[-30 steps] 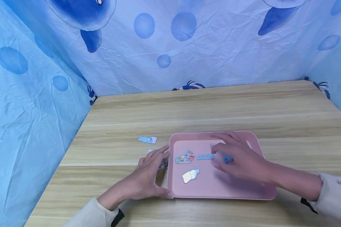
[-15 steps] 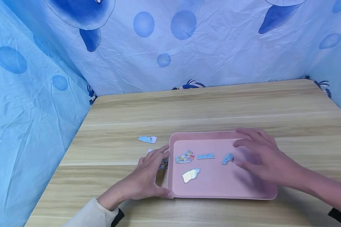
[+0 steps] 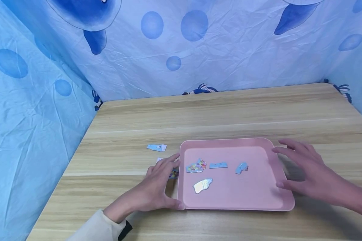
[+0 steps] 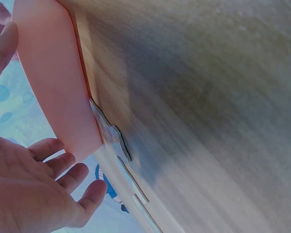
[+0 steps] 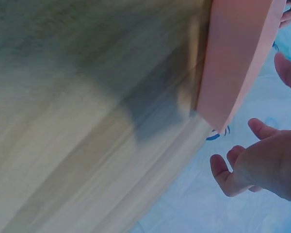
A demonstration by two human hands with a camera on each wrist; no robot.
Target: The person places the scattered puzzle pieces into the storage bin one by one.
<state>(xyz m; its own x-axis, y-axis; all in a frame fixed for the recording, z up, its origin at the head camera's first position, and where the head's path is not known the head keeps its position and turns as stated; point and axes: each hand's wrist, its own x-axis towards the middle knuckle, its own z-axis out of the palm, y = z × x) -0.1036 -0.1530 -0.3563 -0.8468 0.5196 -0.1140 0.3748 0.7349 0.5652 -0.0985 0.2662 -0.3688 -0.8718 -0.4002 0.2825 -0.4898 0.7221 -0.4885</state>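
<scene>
A shallow pink tray (image 3: 229, 197) lies on the wooden table, with several flat jigsaw pieces inside. These include a colourful piece (image 3: 196, 166), a narrow blue strip piece (image 3: 218, 165), a small curved blue piece (image 3: 241, 168) and a shiny pale piece (image 3: 202, 185). My left hand (image 3: 152, 189) is spread along the tray's left side, thumb at the near corner and fingertips at the rim. On the opposite side, my right hand (image 3: 313, 172) holds nothing, its thumb and index finger spread right at the right rim. In the right wrist view, the right fingers (image 5: 222, 170) look loosely bent.
Outside the tray, a light blue puzzle piece (image 3: 157, 147) lies on the table (image 3: 117, 134) to the left. Another colourful piece (image 3: 174, 173) is partly covered by the left hand. A blue sea-patterned cloth (image 3: 229, 50) hangs behind the table.
My right hand has moved from over the small curved blue piece to the tray's right rim, uncovering that piece inside the tray. The left hand stays at the left side.
</scene>
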